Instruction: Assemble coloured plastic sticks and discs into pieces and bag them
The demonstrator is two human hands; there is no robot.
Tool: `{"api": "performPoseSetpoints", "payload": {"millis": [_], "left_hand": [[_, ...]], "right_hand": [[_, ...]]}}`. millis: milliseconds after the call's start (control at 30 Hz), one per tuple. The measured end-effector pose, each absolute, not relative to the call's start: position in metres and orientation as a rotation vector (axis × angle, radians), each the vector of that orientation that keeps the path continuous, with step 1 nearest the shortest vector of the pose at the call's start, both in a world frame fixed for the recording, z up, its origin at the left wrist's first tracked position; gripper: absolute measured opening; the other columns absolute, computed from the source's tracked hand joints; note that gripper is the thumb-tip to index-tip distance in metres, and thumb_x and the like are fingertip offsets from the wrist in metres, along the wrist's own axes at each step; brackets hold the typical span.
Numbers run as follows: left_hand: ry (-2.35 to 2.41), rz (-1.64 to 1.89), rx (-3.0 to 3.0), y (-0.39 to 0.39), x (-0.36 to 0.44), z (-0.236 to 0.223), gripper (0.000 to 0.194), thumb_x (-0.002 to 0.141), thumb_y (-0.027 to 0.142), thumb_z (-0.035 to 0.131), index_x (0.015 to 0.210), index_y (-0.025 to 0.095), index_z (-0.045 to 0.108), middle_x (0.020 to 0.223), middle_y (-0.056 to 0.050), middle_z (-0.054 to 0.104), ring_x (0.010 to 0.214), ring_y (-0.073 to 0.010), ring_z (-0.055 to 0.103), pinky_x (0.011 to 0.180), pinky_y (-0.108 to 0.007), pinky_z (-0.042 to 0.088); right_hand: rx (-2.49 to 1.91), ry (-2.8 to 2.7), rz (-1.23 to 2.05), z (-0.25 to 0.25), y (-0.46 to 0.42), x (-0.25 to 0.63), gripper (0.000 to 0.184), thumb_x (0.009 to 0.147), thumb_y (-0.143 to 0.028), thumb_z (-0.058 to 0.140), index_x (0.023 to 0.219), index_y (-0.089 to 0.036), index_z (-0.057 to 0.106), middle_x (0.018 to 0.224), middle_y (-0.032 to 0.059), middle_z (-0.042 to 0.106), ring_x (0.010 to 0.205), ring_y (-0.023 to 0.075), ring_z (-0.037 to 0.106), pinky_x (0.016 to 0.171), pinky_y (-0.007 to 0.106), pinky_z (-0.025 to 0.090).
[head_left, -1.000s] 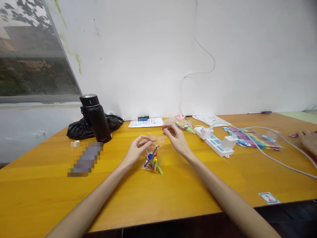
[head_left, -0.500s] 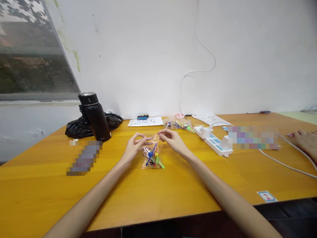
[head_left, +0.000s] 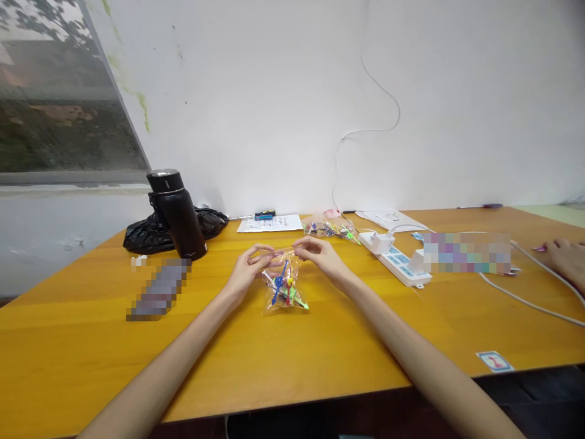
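Note:
A clear plastic bag (head_left: pixel 280 303) hangs between my hands just above or on the table; I cannot tell if its bottom touches. Inside it lie small plastic arrow-shaped spinners (head_left: pixel 280 281) in blue, white, red, yellow and green. My left hand (head_left: pixel 249 268) pinches the upper left edge of the bag between thumb and fingers. The upper right corner is pinched by my right hand (head_left: pixel 317 253). Farther back, a second clear bag (head_left: pixel 329 227) of similar colourful pieces lies on the table.
A black bottle (head_left: pixel 176 216) stands at left before a black plastic bag (head_left: pixel 214 222). Behind my hands are a screwdriver (head_left: pixel 264 215) and white paper sheets (head_left: pixel 269 224). To the right lies a power strip (head_left: pixel 402 268) with cables. Another person's hand (head_left: pixel 567 262) rests at far right.
The bag has spread wider and tilted slightly, its pieces shifting a little to the right. Both hands keep their pinch at nearly the same spot.

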State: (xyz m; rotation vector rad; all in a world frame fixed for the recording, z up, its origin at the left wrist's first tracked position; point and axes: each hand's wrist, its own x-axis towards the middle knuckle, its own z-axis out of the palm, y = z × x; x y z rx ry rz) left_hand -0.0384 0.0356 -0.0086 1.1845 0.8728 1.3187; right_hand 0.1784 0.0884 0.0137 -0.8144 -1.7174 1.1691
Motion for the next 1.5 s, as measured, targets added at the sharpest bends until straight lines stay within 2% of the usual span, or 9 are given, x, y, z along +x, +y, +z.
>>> {"api": "performPoseSetpoints", "payload": {"millis": [167, 367, 567, 767, 1033, 1100, 1267, 1367, 1500], "left_hand": [[0.902, 1.325, 1.095, 0.040, -0.041, -0.012, 0.033, 0.073, 0.037, 0.081, 0.093, 0.020, 0.061, 0.084, -0.002, 0.073, 0.074, -0.0190, 0.072, 0.060, -0.025, 0.054], [0.892, 1.291, 1.044, 0.038, -0.042, -0.008, 0.036, 0.073, 0.046, 0.078, 0.091, 0.019, 0.062, 0.097, -0.006, 0.071, 0.093, -0.0268, 0.074, 0.072, -0.032, 0.057], [0.962, 1.323, 1.159, 0.039, -0.044, -0.008, 0.029, 0.079, 0.044, 0.073, 0.093, 0.020, 0.063, 0.098, -0.003, 0.070, 0.088, -0.0181, 0.073, 0.070, -0.024, 0.054], [1.009, 1.284, 1.174, 0.036, -0.045, -0.004, 0.034, 0.075, 0.042, 0.078, 0.091, 0.021, 0.058, 0.085, -0.004, 0.072, 0.083, -0.0208, 0.073, 0.069, -0.029, 0.056], [1.110, 1.496, 0.993, 0.041, -0.047, -0.012, 0.041, 0.072, 0.032, 0.080, 0.104, 0.021, 0.056, 0.092, -0.008, 0.075, 0.092, -0.0246, 0.073, 0.071, -0.033, 0.060], [1.106, 1.580, 0.915, 0.044, -0.048, -0.015, 0.039, 0.072, 0.030, 0.079, 0.101, 0.020, 0.054, 0.090, -0.007, 0.073, 0.094, -0.0227, 0.072, 0.077, -0.036, 0.060], [1.018, 1.622, 0.829, 0.042, -0.047, -0.012, 0.033, 0.074, 0.027, 0.078, 0.091, 0.020, 0.050, 0.099, -0.007, 0.071, 0.109, -0.0218, 0.068, 0.090, -0.039, 0.058], [0.959, 1.634, 0.886, 0.040, -0.043, -0.007, 0.035, 0.073, 0.030, 0.080, 0.091, 0.020, 0.052, 0.114, -0.006, 0.068, 0.118, -0.0238, 0.064, 0.096, -0.042, 0.057], [0.854, 1.660, 1.047, 0.044, -0.041, -0.008, 0.035, 0.078, 0.038, 0.077, 0.101, 0.023, 0.056, 0.132, -0.006, 0.060, 0.132, -0.0255, 0.054, 0.105, -0.044, 0.051]], "right_hand": [[-0.840, -1.626, 1.242, 0.010, 0.089, 0.177, 0.021, 0.075, -0.037, 0.073, 0.087, -0.020, 0.074, 0.089, 0.0032, 0.070, 0.085, 0.0165, 0.062, 0.085, 0.033, 0.049], [-0.850, -1.606, 1.286, 0.007, 0.091, 0.176, 0.025, 0.078, -0.040, 0.069, 0.086, -0.017, 0.075, 0.088, 0.0059, 0.072, 0.087, 0.0177, 0.064, 0.089, 0.035, 0.050], [-0.875, -1.641, 1.154, 0.003, 0.093, 0.175, 0.029, 0.076, -0.037, 0.073, 0.099, -0.019, 0.072, 0.093, 0.0049, 0.070, 0.084, 0.0168, 0.064, 0.084, 0.035, 0.052], [-0.858, -1.679, 1.045, 0.000, 0.096, 0.176, 0.029, 0.079, -0.040, 0.071, 0.099, -0.019, 0.069, 0.096, 0.0064, 0.070, 0.089, 0.0189, 0.064, 0.081, 0.034, 0.053], [-0.960, -1.828, 0.505, -0.006, 0.079, 0.166, 0.032, 0.095, -0.044, 0.053, 0.116, -0.021, 0.054, 0.123, 0.0122, 0.057, 0.101, 0.0214, 0.059, 0.088, 0.038, 0.050], [-0.983, -1.932, 0.498, -0.010, 0.070, 0.161, 0.038, 0.094, -0.048, 0.054, 0.121, -0.022, 0.052, 0.126, 0.0117, 0.056, 0.106, 0.0231, 0.058, 0.090, 0.039, 0.050], [-1.026, -2.194, 0.402, -0.020, 0.053, 0.151, 0.077, 0.078, -0.048, 0.073, 0.144, -0.024, 0.040, 0.136, 0.0132, 0.051, 0.127, 0.0310, 0.049, 0.105, 0.047, 0.042], [-1.043, -2.123, 0.496, -0.023, 0.058, 0.150, 0.072, 0.079, -0.038, 0.070, 0.144, -0.024, 0.041, 0.137, 0.0136, 0.052, 0.128, 0.0305, 0.050, 0.107, 0.048, 0.041], [-0.975, -1.658, 1.111, -0.022, 0.076, 0.150, 0.056, 0.080, -0.032, 0.067, 0.132, -0.023, 0.047, 0.132, 0.0124, 0.059, 0.113, 0.0252, 0.062, 0.099, 0.044, 0.051]]}}
